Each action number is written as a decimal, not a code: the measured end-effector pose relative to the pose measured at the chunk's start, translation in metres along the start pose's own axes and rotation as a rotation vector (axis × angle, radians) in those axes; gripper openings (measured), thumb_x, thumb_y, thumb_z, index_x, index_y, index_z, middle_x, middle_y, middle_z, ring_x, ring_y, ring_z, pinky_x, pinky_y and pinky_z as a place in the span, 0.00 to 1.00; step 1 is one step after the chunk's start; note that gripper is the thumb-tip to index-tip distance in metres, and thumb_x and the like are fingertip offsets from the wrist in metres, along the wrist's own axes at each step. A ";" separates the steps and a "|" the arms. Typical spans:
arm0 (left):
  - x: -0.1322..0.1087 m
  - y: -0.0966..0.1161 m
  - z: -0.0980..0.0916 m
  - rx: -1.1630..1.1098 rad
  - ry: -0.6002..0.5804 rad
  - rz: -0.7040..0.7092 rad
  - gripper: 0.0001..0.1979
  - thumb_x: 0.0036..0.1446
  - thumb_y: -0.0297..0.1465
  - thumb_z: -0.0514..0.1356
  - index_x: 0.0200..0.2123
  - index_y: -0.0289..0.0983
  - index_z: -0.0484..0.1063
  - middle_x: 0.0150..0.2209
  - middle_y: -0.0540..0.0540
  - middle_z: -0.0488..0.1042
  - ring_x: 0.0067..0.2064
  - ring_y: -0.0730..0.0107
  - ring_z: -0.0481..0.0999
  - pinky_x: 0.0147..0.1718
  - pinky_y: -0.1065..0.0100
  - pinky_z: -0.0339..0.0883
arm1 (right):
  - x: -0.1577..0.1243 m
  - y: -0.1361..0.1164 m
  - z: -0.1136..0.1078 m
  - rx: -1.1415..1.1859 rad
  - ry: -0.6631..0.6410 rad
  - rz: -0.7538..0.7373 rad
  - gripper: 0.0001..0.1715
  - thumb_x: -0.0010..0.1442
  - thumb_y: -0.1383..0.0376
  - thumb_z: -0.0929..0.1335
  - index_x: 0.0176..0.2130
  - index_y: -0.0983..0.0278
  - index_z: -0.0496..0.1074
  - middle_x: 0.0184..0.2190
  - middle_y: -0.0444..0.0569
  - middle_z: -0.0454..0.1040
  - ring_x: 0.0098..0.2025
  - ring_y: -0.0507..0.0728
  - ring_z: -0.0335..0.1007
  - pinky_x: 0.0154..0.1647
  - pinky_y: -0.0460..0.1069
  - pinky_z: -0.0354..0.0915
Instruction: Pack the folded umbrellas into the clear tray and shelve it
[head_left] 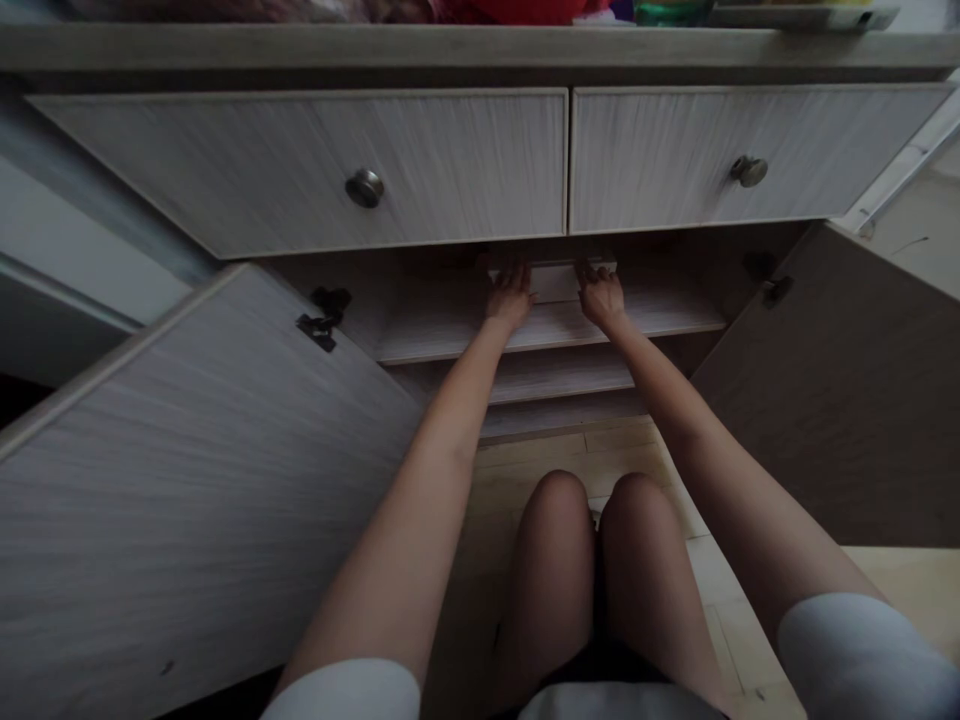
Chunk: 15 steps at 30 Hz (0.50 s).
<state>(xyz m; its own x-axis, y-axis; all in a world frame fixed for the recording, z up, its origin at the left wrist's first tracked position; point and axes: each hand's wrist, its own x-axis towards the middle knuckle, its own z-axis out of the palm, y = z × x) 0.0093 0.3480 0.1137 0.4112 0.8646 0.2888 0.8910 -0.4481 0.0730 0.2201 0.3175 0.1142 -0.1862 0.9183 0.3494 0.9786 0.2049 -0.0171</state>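
Inside the cabinet, a pale, flat box [555, 283] rests on the upper shelf [442, 338]. My left hand [511, 297] grips its left end, with the fingers over the top. On the right end, my right hand [601, 293] has its fingers bent over the box in the same way. Both arms reach straight forward under the drawers. The back of the box lies in shadow, and my hands cover its ends.
Two cabinet doors, left [225, 450] and right [847, 390], stand wide open on either side. Above are two drawers with round knobs, the left drawer [450, 170] and right drawer [660, 160]. Lower shelves [559, 375] sit above the wooden floor [540, 453]. Various items lie on the countertop [450, 50].
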 end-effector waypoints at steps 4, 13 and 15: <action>0.003 0.002 -0.005 0.014 -0.038 -0.014 0.33 0.67 0.32 0.50 0.73 0.28 0.48 0.74 0.32 0.44 0.75 0.52 0.39 0.71 0.51 0.39 | -0.001 -0.004 -0.007 -0.025 -0.019 -0.003 0.36 0.66 0.71 0.57 0.71 0.74 0.54 0.71 0.62 0.53 0.63 0.71 0.58 0.61 0.64 0.56; -0.046 0.027 -0.041 -0.084 0.047 -0.085 0.29 0.68 0.31 0.47 0.68 0.26 0.57 0.71 0.28 0.56 0.72 0.51 0.54 0.68 0.52 0.53 | -0.019 0.013 -0.050 0.235 0.058 0.043 0.28 0.66 0.64 0.62 0.61 0.73 0.69 0.59 0.66 0.71 0.61 0.68 0.66 0.60 0.60 0.63; -0.088 0.026 -0.051 -0.128 -0.043 -0.121 0.27 0.68 0.33 0.46 0.65 0.26 0.63 0.68 0.29 0.62 0.70 0.52 0.60 0.67 0.54 0.55 | -0.057 0.030 -0.067 0.373 0.126 0.050 0.26 0.67 0.62 0.61 0.58 0.71 0.73 0.54 0.63 0.75 0.56 0.66 0.71 0.56 0.58 0.66</action>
<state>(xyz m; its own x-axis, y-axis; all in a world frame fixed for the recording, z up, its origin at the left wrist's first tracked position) -0.0129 0.2489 0.1388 0.3125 0.9217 0.2299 0.9039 -0.3629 0.2265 0.2654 0.2484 0.1562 -0.1039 0.8865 0.4508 0.8829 0.2909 -0.3686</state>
